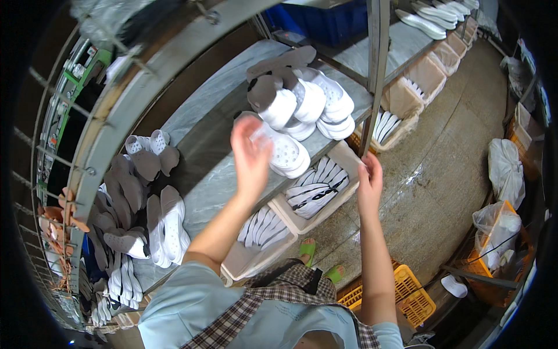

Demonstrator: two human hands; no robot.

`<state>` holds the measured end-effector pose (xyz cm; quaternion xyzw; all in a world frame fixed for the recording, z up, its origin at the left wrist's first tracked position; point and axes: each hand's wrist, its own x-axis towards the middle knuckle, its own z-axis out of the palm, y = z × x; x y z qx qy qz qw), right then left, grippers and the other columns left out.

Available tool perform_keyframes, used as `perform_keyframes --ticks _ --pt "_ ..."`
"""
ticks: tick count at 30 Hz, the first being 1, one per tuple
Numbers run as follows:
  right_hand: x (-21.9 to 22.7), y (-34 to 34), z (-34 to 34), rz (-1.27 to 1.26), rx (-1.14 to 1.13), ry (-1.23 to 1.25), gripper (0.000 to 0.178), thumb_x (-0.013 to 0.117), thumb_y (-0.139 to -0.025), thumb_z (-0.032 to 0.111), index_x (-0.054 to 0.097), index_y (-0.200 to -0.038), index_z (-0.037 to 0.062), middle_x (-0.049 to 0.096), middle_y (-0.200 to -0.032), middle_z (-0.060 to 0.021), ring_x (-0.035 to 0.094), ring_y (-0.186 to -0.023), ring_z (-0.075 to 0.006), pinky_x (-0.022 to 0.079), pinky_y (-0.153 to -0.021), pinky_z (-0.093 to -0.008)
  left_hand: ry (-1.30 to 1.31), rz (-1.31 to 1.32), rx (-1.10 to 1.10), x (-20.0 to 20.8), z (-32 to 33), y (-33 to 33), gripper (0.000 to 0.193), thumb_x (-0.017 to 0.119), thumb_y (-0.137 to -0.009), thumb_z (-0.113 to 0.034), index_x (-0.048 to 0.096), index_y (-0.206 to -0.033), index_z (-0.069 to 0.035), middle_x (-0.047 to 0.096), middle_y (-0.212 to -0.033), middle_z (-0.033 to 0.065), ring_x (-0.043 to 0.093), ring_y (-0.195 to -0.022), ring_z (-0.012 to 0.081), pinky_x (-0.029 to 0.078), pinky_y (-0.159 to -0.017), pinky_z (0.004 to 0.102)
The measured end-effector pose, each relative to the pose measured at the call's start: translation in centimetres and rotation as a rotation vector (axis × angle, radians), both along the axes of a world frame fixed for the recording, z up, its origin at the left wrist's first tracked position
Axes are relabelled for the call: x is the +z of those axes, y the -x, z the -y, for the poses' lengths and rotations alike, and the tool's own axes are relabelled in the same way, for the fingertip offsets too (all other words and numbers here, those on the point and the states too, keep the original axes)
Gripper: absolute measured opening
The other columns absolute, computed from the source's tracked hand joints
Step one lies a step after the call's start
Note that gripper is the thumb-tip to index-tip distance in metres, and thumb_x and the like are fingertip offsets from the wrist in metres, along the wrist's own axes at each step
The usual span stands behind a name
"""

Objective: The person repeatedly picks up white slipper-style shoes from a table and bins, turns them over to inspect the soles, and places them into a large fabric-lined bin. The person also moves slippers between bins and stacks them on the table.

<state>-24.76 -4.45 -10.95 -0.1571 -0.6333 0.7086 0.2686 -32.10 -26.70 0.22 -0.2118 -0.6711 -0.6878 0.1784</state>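
My left hand [251,154] is raised over the grey bench, its fingers smeared by motion beside a white clog [286,154]. Whether it touches that clog cannot be told. Behind it, several white clogs [311,99] with grey-brown pieces sit stacked in a pile on the bench. My right hand [369,180] is held by the lower end of a metal post [375,70], fingers loosely bent and apart, with nothing visible in it. Below and between my hands is a lined bin [344,156] of white, dark-striped shoe parts [314,198].
More clogs and grey-brown pieces [125,192] lie on the bench to the left, near a metal wire rack [81,192]. Lined bins [401,96] run along the bench's edge. A yellow crate [415,296] stands on the floor at my right, with bagged crates [494,232] beyond.
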Motion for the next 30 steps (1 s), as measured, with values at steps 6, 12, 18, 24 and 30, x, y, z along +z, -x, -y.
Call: perform_keyframes --ticks 6,12,18,24,30 --pt "6.5 9.6 -1.5 0.098 0.178 0.103 0.063 0.046 -0.091 0.048 0.031 -0.140 0.0112 0.035 -0.139 -0.0147 0.038 -0.125 -0.0267 0.035 -0.098 -0.0416 -0.059 0.787 0.078 0.0 2.8 13.7 0.046 0.060 -0.085 -0.016 0.041 -0.124 -0.001 0.052 -0.120 0.0117 0.052 -0.107 0.0211 0.043 -0.093 0.0378" --pt "9.1 11.6 -3.0 0.429 0.429 0.122 0.075 0.044 -0.086 0.061 0.035 -0.137 0.0066 0.041 -0.136 -0.0131 0.039 -0.123 -0.0274 0.034 -0.096 -0.0447 -0.249 0.963 -0.142 -1.4 2.6 16.3 0.024 0.057 -0.086 -0.012 0.055 -0.107 -0.002 0.059 -0.103 0.0101 0.060 -0.093 0.0206 0.052 -0.084 0.0353" --pt "8.4 16.2 -3.6 0.051 0.246 0.216 0.053 0.049 -0.093 0.037 0.045 -0.127 -0.0045 0.054 -0.122 -0.0137 0.049 -0.112 -0.0216 0.036 -0.095 -0.0303 -0.393 0.857 -0.232 0.5 -0.9 15.0 0.024 0.057 -0.088 -0.014 0.056 -0.110 -0.006 0.059 -0.108 0.0045 0.058 -0.097 0.0172 0.048 -0.087 0.0344" --pt "9.2 17.3 -3.2 0.229 0.494 0.280 0.042 0.048 -0.093 0.034 0.048 -0.121 0.0022 0.055 -0.113 -0.0089 0.051 -0.104 -0.0183 0.038 -0.091 -0.0293 -0.439 1.263 -0.456 1.2 -3.8 15.8 0.044 0.058 -0.085 -0.029 0.049 -0.121 -0.005 0.053 -0.124 0.0114 0.050 -0.113 0.0303 0.036 -0.097 0.0539" --pt "9.6 13.5 -2.9 0.608 0.660 0.386 0.051 0.051 -0.085 0.047 0.051 -0.122 0.0119 0.060 -0.108 -0.0038 0.057 -0.096 -0.0144 0.044 -0.080 -0.0318 -0.283 1.343 -0.563 1.3 -2.2 15.2 0.042 0.058 -0.083 -0.029 0.054 -0.118 -0.005 0.058 -0.118 0.0107 0.053 -0.111 0.0256 0.037 -0.098 0.0473"
